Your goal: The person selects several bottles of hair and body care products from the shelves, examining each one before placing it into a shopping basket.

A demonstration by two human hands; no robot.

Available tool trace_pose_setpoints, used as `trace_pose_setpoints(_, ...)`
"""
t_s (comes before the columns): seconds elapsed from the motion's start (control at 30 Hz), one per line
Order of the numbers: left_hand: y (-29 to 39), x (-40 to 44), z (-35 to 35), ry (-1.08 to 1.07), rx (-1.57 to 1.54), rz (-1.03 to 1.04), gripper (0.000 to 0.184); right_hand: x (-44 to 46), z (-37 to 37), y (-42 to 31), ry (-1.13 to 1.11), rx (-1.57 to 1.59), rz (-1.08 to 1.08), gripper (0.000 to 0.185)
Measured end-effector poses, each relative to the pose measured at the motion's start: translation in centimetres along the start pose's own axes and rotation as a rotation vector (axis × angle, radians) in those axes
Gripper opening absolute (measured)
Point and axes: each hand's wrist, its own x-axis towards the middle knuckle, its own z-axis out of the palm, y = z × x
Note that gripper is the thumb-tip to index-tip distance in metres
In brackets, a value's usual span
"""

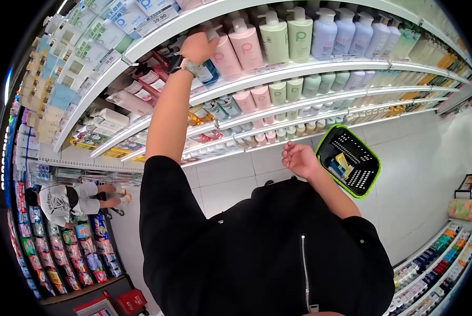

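– Since the left hand (198, 47) is up at the bottle shelf (230, 81), what's its grip on?

– It's against the top of the leftmost pink pump bottle (226, 57). Fingers partly hidden; can't tell how far closed, or whether it has hold.

– Bottle position?

– Upright on the shelf, just beside a second pink bottle (246, 47). Green bottles (300, 36) further right. Blue bottle (208, 72) next to the wrist.

– Right hand (300, 159)?

– Lower, well apart from the shelf. Grip half relaxed, fingers loosely curled, nothing seen in it. Black basket (370, 168) with green rim near it, yellow item (343, 161) inside.
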Motion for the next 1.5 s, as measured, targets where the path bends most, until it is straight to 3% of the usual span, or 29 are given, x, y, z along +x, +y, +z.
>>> trace_pose_setpoints(0.13,0.2,0.3,0.1,0.034,-0.050,-0.032,0.073,-0.1,0.1,-0.5,0.002,-0.021,0.015,0.020)
trace_pose_setpoints(0.27,0.7,0.9,-0.4,-0.074,-0.027,-0.075,0.078,0.0,-0.6,-0.1,0.034,-0.066,0.061,0.016)
trace_pose_setpoints(0.53,0.7,0.1,0.4,0.067,-0.026,-0.053,0.068,-0.2,-0.4,-0.3,0.016,-0.108,0.069,0.017)
trace_pose_setpoints(0.7,3.0,-3.4,-0.6,0.282,-0.117,-0.025,0.052,-0.2,-0.7,-0.4,0.045,-0.076,0.059,0.013)
trace_pose_setpoints(0.9,6.3,-7.2,-6.5,0.390,-0.231,0.045,0.047,0.8,0.6,-0.7,0.077,-0.098,0.073,0.010)
trace_pose_setpoints(1.03,8.3,-10.2,-10.9,0.358,-0.341,0.041,0.043,1.7,2.3,-0.2,0.032,-0.193,0.092,0.026)
trace_pose_setpoints(1.1,9.1,-11.6,-11.8,0.323,-0.443,0.033,0.040,2.5,3.2,-0.1,-0.085,-0.159,0.120,0.061)
trace_pose_setpoints(1.23,9.2,-12.7,-10.6,0.105,-0.658,0.058,0.042,1.4,8.6,-1.1,-0.323,0.017,0.081,0.065)
trace_pose_setpoints(1.33,8.9,-13.1,-8.1,-0.003,-0.743,0.115,0.041,1.6,10.1,-1.6,-0.815,0.005,0.105,0.068)
trace_pose_setpoints(1.37,8.8,-13.0,-7.5,-0.012,-0.751,0.086,0.041,0.8,11.0,-1.4,-0.624,-0.025,0.061,0.067)
trace_pose_setpoints(1.5,9.0,-12.9,-6.2,-0.027,-0.807,0.049,0.040,-0.7,11.0,-1.3,-0.619,-0.111,0.034,0.063)
